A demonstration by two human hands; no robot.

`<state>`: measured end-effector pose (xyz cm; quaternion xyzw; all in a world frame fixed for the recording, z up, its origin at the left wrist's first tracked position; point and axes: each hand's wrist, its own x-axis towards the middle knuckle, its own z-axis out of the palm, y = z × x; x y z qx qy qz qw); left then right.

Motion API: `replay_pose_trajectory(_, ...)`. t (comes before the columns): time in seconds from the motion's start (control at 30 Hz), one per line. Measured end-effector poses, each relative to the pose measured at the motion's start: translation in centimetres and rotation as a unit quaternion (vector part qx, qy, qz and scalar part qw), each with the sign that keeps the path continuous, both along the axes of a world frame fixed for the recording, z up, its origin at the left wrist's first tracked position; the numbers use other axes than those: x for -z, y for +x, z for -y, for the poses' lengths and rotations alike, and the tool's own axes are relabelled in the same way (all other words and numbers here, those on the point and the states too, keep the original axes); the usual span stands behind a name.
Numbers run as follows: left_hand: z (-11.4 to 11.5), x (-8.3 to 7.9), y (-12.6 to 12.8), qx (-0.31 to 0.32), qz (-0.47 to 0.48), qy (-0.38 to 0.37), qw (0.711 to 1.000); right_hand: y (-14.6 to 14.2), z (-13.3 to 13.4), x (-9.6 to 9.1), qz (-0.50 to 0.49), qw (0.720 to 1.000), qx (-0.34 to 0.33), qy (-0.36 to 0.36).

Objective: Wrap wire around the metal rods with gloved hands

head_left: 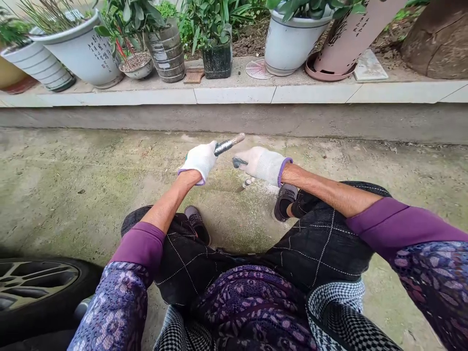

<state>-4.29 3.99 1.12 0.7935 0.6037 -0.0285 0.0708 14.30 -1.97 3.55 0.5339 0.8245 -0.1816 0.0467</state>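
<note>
My left hand (201,158), in a white work glove with a purple cuff, is closed around a short rod (229,144). The rod has a dark, ridged or wrapped shaft and a brownish end that points up and to the right. To its right, my right hand (260,165), gloved the same way, is held palm down with the fingers curled. A dark grey piece (239,162) shows at its fingertips; whether it is a held thing or part of the glove I cannot make out. Below the hands, a small cylindrical piece (247,184) stands or lies on the concrete between my feet.
Ahead runs a low tiled ledge (234,94) with potted plants, among them a white pot (292,46) and a pink pot (347,44). A tree stump (438,41) stands at far right. Behind my left side is a car wheel (40,287). Concrete ground (73,170) lies below.
</note>
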Motion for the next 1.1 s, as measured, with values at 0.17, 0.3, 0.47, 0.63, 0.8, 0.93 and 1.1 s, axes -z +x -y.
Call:
replay_pose_trajectory(0.17, 0.0, 1.2, 0.3, 0.044, -0.115, -0.019, 0.992, 0.5, 0.4, -0.8, 0.054, 0.998, -0.018, 0.012)
replay_pose_trajectory(0.3, 0.8, 2.0, 0.8, 0.122, -0.163, -0.058, 0.977, 2.1, -0.2, -2.3, 0.034, 0.998, 0.033, 0.04)
replay_pose_trajectory(0.47, 2.4, 2.3, 2.0, 0.23, -0.18, -0.083, 0.953, 3.9, -2.1, -2.5, 0.02, 0.994, 0.075, 0.071)
replay_pose_trajectory(0.63, 3.7, 0.0, 2.5, 0.208, -0.115, -0.085, 0.968, 4.5, -4.0, -1.3, -0.021, 0.993, 0.101, 0.049)
replay_pose_trajectory(0.8, 3.3, -1.9, 1.2, 0.113, 0.082, -0.034, 0.99, 3.2, -4.2, -0.1, -0.079, 0.989, 0.128, -0.014)
replay_pose_trajectory(0.93, 2.3, -1.3, 0.2, 0.056, 0.205, -0.02, 0.977, 1.1, -2.9, 1.1, -0.066, 0.996, 0.052, -0.018)
replay_pose_trajectory(1.1, 1.3, -0.7, -0.3, 0.026, 0.168, -0.016, 0.985, -0.7, -0.3, 0.5, -0.067, 0.997, -0.005, -0.038)
